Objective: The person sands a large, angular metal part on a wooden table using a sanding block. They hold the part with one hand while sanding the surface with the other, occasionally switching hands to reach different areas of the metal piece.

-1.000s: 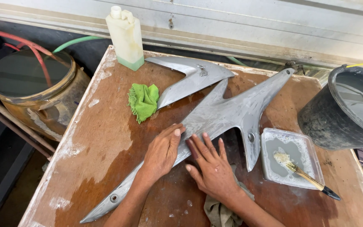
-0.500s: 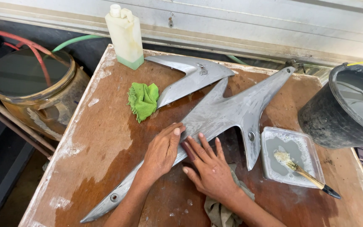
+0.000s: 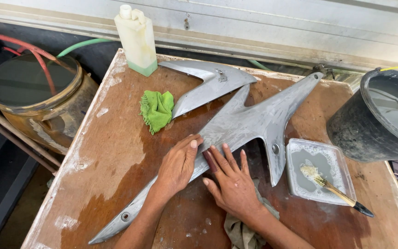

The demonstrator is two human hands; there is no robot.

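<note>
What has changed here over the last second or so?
The right hand slid slightly left along the long grey panel, closing up on the left hand, which stayed pressed flat on it. Nothing was picked up or let go. The green cloth, tray and brush did not move.

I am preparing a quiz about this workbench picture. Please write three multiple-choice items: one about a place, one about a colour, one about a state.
1. Where does the brush lie?
A. in the clear tray
B. in the black bucket
C. on the green cloth

2. What colour is the crumpled cloth beside the smaller panel?
A. red
B. green
C. white

3. How are both hands on the long grey panel?
A. clenched in fists
B. lifted above it
C. pressed flat

Answers:
1 A, its bristles rest in the tray.
2 B, it is bright green.
3 C, the left hand and right hand lie with fingers spread.
</note>
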